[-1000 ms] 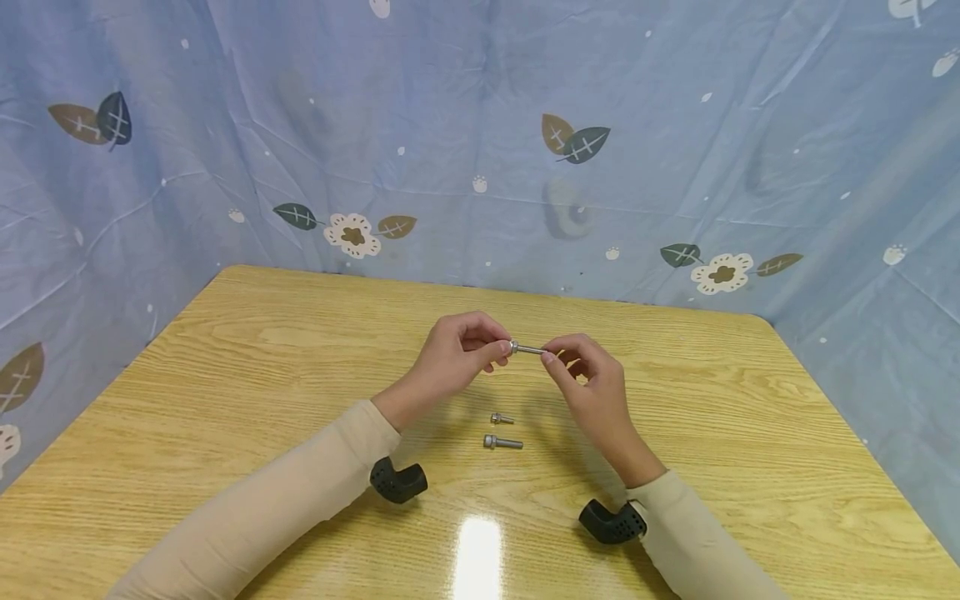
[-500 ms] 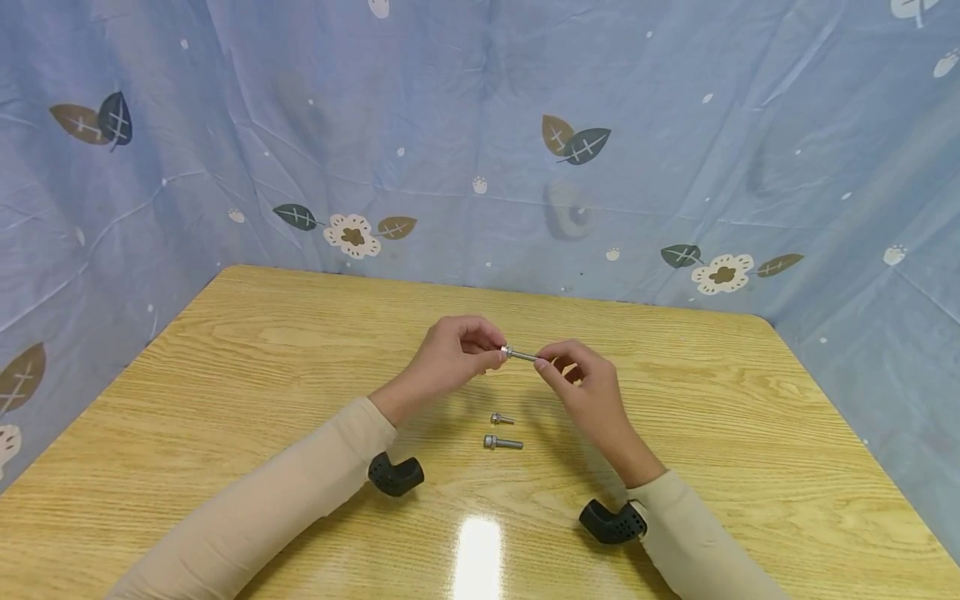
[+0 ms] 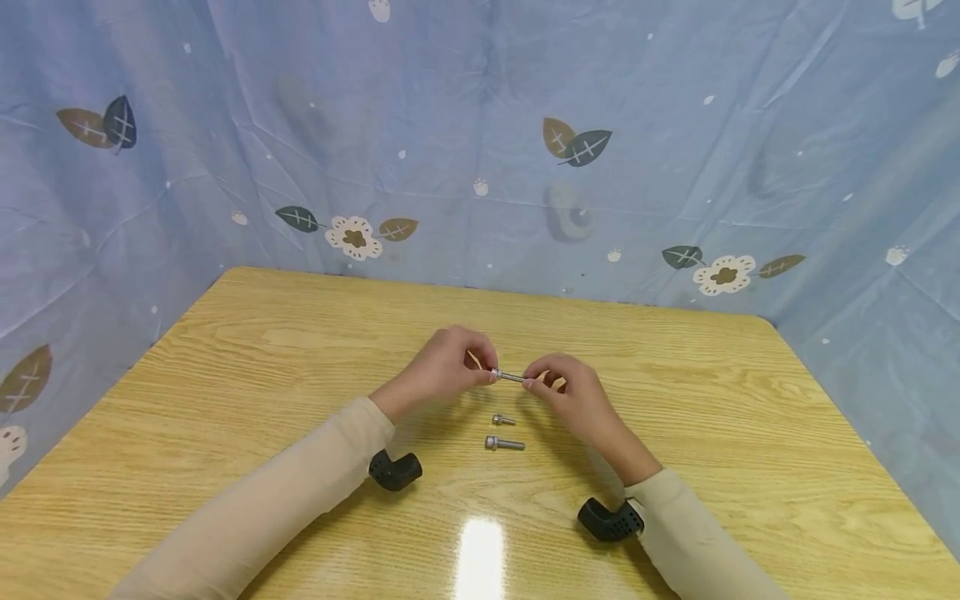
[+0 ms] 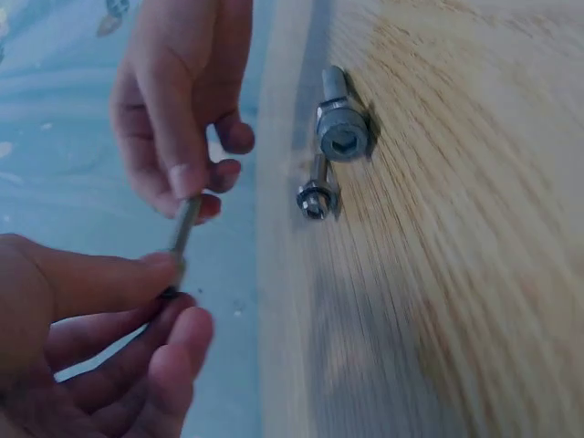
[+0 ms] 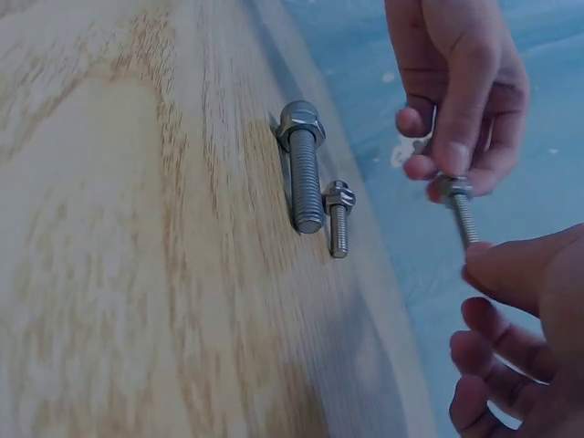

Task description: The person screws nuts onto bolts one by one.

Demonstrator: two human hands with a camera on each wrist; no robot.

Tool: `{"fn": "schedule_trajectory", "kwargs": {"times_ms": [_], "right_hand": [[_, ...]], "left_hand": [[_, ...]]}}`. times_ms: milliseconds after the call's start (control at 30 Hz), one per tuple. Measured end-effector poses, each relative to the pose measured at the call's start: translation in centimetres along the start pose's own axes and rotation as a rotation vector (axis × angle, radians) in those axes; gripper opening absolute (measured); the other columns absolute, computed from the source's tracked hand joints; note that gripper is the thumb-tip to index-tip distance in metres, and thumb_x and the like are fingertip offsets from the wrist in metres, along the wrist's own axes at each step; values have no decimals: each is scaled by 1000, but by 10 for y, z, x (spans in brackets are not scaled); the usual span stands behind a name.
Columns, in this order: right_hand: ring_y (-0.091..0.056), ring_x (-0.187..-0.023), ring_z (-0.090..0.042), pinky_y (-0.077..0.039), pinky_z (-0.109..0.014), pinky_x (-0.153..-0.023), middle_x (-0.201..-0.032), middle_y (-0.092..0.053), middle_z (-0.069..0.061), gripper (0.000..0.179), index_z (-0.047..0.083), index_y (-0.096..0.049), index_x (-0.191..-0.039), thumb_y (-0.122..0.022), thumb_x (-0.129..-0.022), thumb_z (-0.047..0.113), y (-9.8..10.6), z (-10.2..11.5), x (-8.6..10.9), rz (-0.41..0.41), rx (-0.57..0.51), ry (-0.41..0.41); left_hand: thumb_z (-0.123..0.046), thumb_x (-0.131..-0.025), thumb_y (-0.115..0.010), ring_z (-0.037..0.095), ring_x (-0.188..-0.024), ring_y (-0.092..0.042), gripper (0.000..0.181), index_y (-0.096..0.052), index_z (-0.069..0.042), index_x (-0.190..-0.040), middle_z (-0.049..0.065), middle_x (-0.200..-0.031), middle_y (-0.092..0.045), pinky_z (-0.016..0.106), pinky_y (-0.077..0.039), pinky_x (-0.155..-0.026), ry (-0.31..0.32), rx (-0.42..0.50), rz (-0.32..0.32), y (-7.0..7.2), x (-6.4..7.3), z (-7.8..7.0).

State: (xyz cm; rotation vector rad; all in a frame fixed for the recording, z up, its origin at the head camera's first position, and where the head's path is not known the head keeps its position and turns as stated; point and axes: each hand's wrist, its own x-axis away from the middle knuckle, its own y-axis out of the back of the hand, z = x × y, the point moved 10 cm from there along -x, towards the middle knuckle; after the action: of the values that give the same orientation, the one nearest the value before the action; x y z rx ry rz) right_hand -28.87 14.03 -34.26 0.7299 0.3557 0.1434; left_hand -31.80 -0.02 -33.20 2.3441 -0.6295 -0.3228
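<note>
A slim metal bolt [image 3: 512, 377] is held roughly level between both hands, above the wooden table. My left hand [image 3: 450, 367] pinches its head end between thumb and fingers. The tip of the threaded shank is pinched by my right hand [image 3: 573, 400]. In the right wrist view a nut [image 5: 453, 186] sits near the bolt's head, partly covered by the left fingertips. Nearer to me, two more bolts lie side by side on the table: a short thin bolt [image 3: 503, 420] and a thicker, longer bolt [image 3: 506, 443]. Each carries a nut up against its head.
The wooden table [image 3: 300, 333] reaches back to a blue patterned curtain [image 3: 480, 125]. Black curved mounts stick out beneath each wrist, the left mount [image 3: 395, 472] and the right mount [image 3: 611, 520]. A bright glare [image 3: 480, 558] shows on the table's near side.
Both hands have come down and nearer to me with the bolt, shifting slightly left. The bolt is now closer to the two lying bolts, which have stayed in place.
</note>
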Motion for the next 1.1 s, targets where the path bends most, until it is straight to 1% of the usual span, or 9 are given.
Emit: {"fn": "schedule_trajectory", "kwargs": {"times_ms": [133,233,267,433,633,800,1100], "right_hand": [[-51,-78,-15,-45,-27,-63,-100,-64,-3,5,15,-70,-94,-66,-93,17,-10,-2,-2,59,35,18],[-52,-75,-14,-43,-25,-60,-98,-64,-2,6,14,-72,-92,-66,-92,17,-13,-4,-3,86,64,9],[-52,-74,-14,-43,-25,-59,-97,-64,-2,7,14,-72,-92,-66,-92,16,-14,-5,-3,94,69,1],[-52,-69,-12,-44,-24,-57,-91,-64,-2,6,11,-74,-91,-68,-91,13,-17,-8,-3,119,65,-22],[-50,-68,-12,-43,-24,-56,-87,-64,-3,5,12,-75,-88,-70,-89,13,-21,-14,-5,142,85,-48],[-48,-66,-13,-41,-24,-56,-85,-63,-3,4,12,-75,-87,-71,-88,13,-27,-17,-8,168,93,-59],[-49,-66,-11,-42,-23,-56,-85,-63,0,5,16,-74,-84,-72,-87,13,-28,-19,-10,152,129,-60]], "left_hand": [[-12,-86,-73,10,-76,-63,9,-67,-15,-80,-2,-83,-66,24,-53,-67,-1,-126,82,-8,-2,3],[-12,-86,-73,9,-75,-61,11,-66,-15,-79,-3,-82,-65,24,-52,-68,4,-181,124,-14,-4,4],[-11,-86,-74,10,-75,-61,11,-66,-14,-78,-3,-81,-65,24,-52,-68,8,-193,133,-15,-5,4],[-9,-86,-72,10,-73,-59,11,-68,-13,-77,-3,-80,-66,25,-51,-67,-12,-236,170,-22,-9,3],[-11,-87,-72,12,-70,-57,10,-68,-12,-77,-3,-78,-65,26,-49,-67,-19,-290,215,-27,-14,5],[-12,-86,-74,12,-67,-55,11,-69,-12,-76,-3,-76,-64,25,-47,-65,-17,-317,233,-28,-16,8],[-14,-84,-76,12,-66,-55,13,-66,-13,-75,-3,-74,-63,26,-46,-64,-6,-328,227,-29,-19,12]]}}
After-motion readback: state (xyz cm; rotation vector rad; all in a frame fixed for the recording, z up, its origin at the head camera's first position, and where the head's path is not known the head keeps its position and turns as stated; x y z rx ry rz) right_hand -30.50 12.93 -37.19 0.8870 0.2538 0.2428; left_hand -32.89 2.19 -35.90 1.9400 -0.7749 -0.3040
